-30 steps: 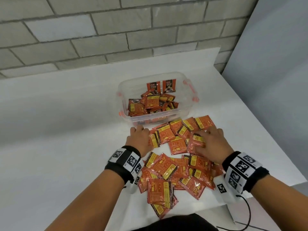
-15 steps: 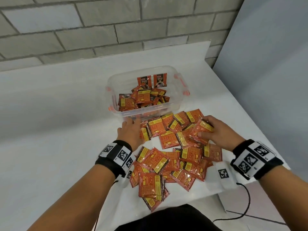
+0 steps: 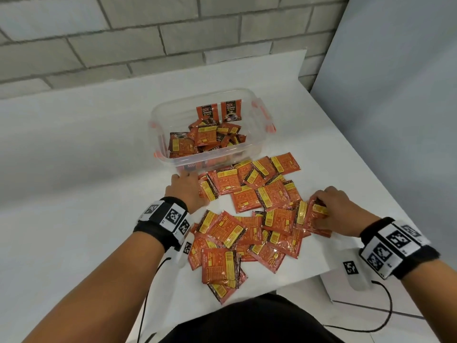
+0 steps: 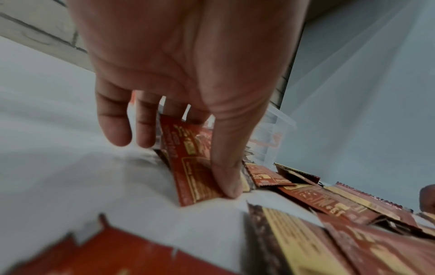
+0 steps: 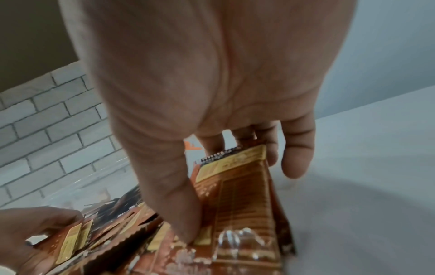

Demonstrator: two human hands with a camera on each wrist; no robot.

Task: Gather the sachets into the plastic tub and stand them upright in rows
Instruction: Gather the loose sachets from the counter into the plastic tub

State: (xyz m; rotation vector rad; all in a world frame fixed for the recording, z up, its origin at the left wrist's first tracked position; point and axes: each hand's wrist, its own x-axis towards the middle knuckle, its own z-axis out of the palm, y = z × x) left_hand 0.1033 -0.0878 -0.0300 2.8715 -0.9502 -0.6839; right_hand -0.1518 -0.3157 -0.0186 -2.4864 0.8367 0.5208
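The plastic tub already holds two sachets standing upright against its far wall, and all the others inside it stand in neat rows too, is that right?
Not quite: the head view shows two sachets upright at the plastic tub's far wall, but the others inside lie in a loose heap.

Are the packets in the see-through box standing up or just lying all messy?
Mostly messy. Two sachets stand upright against the tub's back wall; the rest lie jumbled in a loose heap.

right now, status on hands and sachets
Left hand pinches a sachet near the tub. Right hand grips a few sachets. Most still loose on table; nothing blocks the tub.
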